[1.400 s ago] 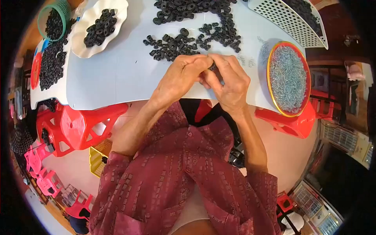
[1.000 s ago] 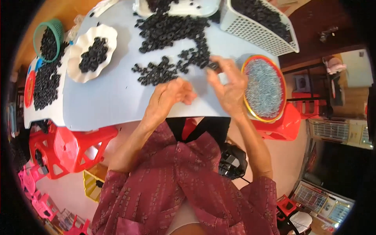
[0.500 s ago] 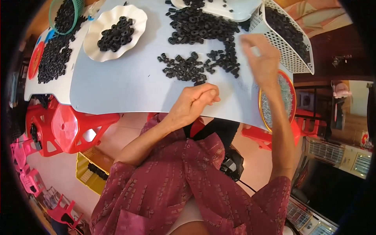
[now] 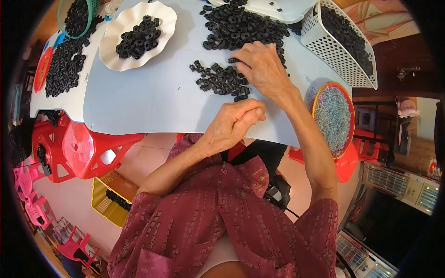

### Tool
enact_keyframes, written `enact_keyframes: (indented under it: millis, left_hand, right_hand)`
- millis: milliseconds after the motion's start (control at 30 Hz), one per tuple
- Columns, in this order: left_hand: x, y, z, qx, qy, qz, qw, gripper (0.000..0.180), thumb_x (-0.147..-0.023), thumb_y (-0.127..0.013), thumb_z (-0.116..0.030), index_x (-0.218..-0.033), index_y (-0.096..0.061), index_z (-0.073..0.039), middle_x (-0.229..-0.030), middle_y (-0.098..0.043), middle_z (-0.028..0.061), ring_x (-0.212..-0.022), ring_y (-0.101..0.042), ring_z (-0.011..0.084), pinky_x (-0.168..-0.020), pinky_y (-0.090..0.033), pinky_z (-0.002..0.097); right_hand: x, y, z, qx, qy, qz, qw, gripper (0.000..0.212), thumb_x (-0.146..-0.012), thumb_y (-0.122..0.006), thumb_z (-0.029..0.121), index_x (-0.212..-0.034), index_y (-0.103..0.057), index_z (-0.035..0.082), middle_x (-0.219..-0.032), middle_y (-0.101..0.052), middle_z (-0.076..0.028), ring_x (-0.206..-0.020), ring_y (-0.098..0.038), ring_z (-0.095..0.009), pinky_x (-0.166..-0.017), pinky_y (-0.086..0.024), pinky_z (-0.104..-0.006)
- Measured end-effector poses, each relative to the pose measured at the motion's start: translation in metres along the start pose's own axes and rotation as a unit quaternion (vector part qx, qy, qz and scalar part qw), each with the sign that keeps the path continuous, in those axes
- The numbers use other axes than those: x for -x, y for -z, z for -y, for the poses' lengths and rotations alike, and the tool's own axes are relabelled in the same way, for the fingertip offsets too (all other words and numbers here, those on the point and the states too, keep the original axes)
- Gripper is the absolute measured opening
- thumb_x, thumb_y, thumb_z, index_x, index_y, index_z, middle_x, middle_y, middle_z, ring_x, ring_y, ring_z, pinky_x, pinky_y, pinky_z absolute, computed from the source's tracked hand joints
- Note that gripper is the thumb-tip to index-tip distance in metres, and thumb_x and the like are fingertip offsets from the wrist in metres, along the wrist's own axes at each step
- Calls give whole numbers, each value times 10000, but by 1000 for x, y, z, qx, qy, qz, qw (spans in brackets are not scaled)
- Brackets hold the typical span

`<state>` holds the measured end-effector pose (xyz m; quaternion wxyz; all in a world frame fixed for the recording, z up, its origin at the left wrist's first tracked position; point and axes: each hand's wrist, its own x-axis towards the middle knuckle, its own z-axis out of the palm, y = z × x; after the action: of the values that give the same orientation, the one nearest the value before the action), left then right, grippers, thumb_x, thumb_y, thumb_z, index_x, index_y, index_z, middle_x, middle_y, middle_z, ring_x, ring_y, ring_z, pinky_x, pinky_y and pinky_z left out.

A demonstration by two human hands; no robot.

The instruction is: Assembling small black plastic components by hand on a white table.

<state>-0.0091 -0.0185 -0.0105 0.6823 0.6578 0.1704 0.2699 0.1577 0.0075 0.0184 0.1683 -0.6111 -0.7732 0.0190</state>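
Observation:
A small heap of black rubber rings (image 4: 218, 79) lies on the white table (image 4: 153, 102), with a bigger heap (image 4: 241, 28) behind it. My right hand (image 4: 262, 69) reaches over the table, its fingertips down on the rings between the two heaps. Whether it grips one is hidden by the fingers. Curled into a loose fist, my left hand (image 4: 234, 121) rests on the table's near edge, thumb against the fingers. Nothing shows inside it.
A white scalloped plate (image 4: 160, 21) holds rings at the back left. A white perforated basket (image 4: 352, 69) of rings stands at the right. A red-rimmed bowl (image 4: 350, 104) of small grey bits sits near my right forearm. Red stools (image 4: 88, 148) stand under the table.
My hands were together at the table edge. The right hand went out to the basket on the right, then came back onto the rings. The left hand stayed at the edge.

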Motion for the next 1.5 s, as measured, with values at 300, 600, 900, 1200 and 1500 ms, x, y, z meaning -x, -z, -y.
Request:
enact_keyframes:
  millis: [300,600,900,1200,1500]
  left_hand:
    - [1,-7,1,50,-17,-184,981,211,-904,-540,-51,-1112,-527,-17,-869,-611,45,-763,-537,99,-691,-453,237]
    - [-18,-11,-9,16,12,-136,990,168,-893,-566,-72,-1051,-572,-14,-803,-589,14,-724,-523,75,-656,-440,221]
    - [-22,-12,1,95,35,-129,986,169,-844,-615,-54,-1009,-618,-15,-791,-613,10,-707,-558,74,-661,-456,218]
    - [-26,-21,0,87,38,-123,988,117,-838,-610,-42,-948,-595,-7,-770,-555,-40,-675,-473,16,-611,-393,179]
    - [-20,-20,2,30,31,-109,993,149,-838,-621,-54,-975,-616,2,-755,-528,-43,-664,-441,23,-602,-377,183]
  right_hand:
    - [51,25,20,-84,-41,-72,993,184,-784,-623,98,-961,-640,49,-817,-584,-84,-816,-546,-276,-716,-383,-407]
    - [84,50,34,-91,-87,-30,992,236,-786,-659,100,-1002,-627,11,-830,-605,-97,-807,-565,-269,-741,-412,-378]
    - [107,71,-76,207,-164,-3,965,150,-773,-630,73,-907,-668,19,-837,-652,-140,-785,-593,-311,-697,-421,-423]
    - [94,53,-56,-13,-213,-62,975,170,-756,-621,60,-914,-652,7,-769,-659,-165,-718,-638,-284,-676,-497,-387]
    - [99,54,-34,-157,-271,-97,945,129,-809,-618,52,-925,-647,4,-760,-669,-77,-694,-611,-129,-618,-491,-283]
